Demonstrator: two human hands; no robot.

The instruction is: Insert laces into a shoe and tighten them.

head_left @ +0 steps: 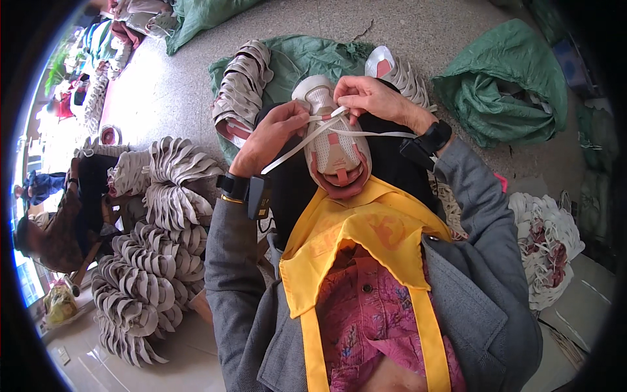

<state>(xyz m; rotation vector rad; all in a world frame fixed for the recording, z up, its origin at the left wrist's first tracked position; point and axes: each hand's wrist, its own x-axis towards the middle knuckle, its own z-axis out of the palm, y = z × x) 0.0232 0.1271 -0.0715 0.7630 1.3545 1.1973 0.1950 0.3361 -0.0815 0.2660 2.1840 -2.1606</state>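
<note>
A white mesh shoe upper [337, 155] with pink trim lies across my lap, its pink heel end toward my yellow apron [353, 225]. A white shoelace [386, 134] is threaded near its tongue, with one loose end trailing to the left and the other to the right. My left hand [269, 138] pinches the lace at the left of the eyelets, fingertips closed against the upper. Over the tongue's right side, my right hand [377, 99] is closed, thumb and index finger gripping the lace. The exact crossing between the fingertips is partly hidden.
Nested shoe uppers stand in a row [243, 81] and another row [401, 81] on a green sheet [297, 55] ahead. Large stacks [147, 268] rise at my left. A green sack [503, 81] sits far right, with bundled uppers [547, 248] nearer. Another person [55, 228] is at far left.
</note>
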